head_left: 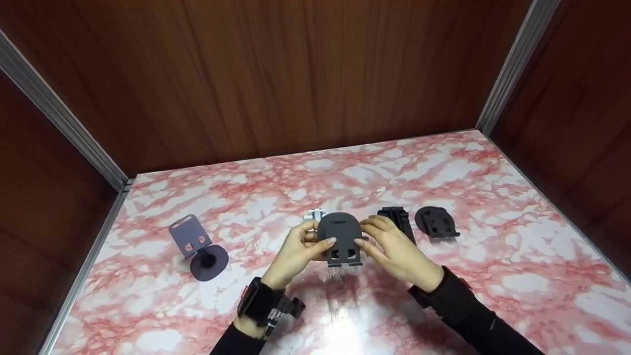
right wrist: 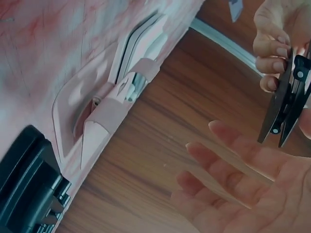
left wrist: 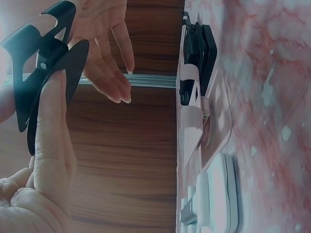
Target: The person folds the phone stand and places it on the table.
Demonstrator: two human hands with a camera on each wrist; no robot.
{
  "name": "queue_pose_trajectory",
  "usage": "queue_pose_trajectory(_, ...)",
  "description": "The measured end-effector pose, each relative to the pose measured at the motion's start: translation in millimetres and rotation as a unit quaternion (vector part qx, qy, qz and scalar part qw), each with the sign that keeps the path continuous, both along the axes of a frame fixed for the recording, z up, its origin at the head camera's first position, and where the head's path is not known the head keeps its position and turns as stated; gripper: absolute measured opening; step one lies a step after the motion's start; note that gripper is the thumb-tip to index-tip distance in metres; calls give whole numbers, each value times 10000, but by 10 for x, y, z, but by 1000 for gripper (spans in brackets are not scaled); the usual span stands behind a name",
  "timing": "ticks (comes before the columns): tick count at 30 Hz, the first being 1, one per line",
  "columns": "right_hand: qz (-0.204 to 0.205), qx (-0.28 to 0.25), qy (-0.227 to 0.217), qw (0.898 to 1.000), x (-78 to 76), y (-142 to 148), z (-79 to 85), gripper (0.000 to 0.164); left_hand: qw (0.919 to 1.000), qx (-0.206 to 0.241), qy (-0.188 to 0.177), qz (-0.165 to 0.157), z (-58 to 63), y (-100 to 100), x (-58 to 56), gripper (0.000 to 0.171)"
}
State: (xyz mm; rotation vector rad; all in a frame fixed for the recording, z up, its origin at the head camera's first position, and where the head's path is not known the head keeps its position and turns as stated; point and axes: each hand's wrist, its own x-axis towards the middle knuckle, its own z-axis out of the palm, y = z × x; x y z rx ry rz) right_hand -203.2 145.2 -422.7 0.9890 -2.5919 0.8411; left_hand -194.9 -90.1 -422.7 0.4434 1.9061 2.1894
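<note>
A black folding phone stand (head_left: pixel 340 229) is held up off the table, folded nearly flat with its back plate facing the head camera. My left hand (head_left: pixel 295 250) pinches it, thumb on the near face and fingers behind, as the left wrist view shows the stand (left wrist: pixel 41 63) edge-on. At the right edge, the thumb of my right hand (head_left: pixel 400 252) comes up to the stand. In the right wrist view that hand's fingers (right wrist: pixel 228 179) are stretched out and apart from it; whether the thumb touches is unclear.
An unfolded purple phone stand (head_left: pixel 190 234) stands on the left of the marbled table (head_left: pixel 148 296). Behind the hands are a white folded stand (left wrist: pixel 221 194), a pink stand (left wrist: pixel 192 127) and a black folded stand (head_left: pixel 394 213). Farther right lies a round-based black stand (head_left: pixel 436 222).
</note>
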Motion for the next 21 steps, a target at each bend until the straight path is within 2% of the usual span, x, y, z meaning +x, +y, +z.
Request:
queue_pose_trajectory(5,-83,267,-130,9995,2,20,-11,38,9999,31,18,103,-3,-97,-13,30)
queue_pose_trajectory(11,-52,609,54,9981,-24,33,-56,45,9996,19,16,296,-2,-259,-33,25)
queue_pose_trajectory(15,-58,791,76,9968,-35,45,-66,50,9987,-30,19,503,-9,-384,-55,21)
queue_pose_trajectory(21,-83,975,57,9952,-44,50,-74,51,9948,-302,-111,968,-54,-580,-137,24)
